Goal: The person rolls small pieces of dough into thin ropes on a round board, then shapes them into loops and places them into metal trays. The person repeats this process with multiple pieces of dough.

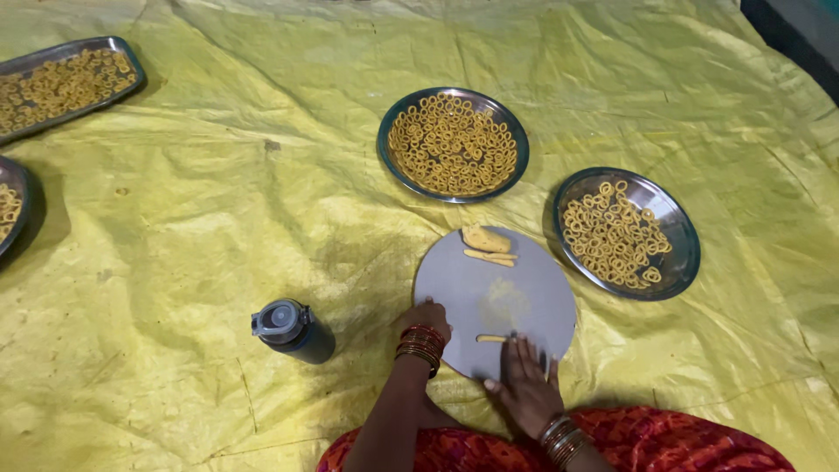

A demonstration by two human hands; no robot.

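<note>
A round grey board (533, 288) lies on the yellow sheet in front of me. My right hand (523, 383) rests flat on its near edge, fingers spread, with a small strip of yellow dough (491, 338) at the fingertips. My left hand (426, 316), wearing red and gold bangles, touches the board's left edge and holds nothing that I can see. At the board's far edge sit a lump of dough (486, 239) and two rolled strips (489, 256).
Two round steel plates of small dough rings stand beyond the board, one at centre (452, 144) and one at right (627, 232). A rectangular tray (61, 83) and another plate (10, 210) of rings are far left. A dark flask (291, 329) stands left of my left hand.
</note>
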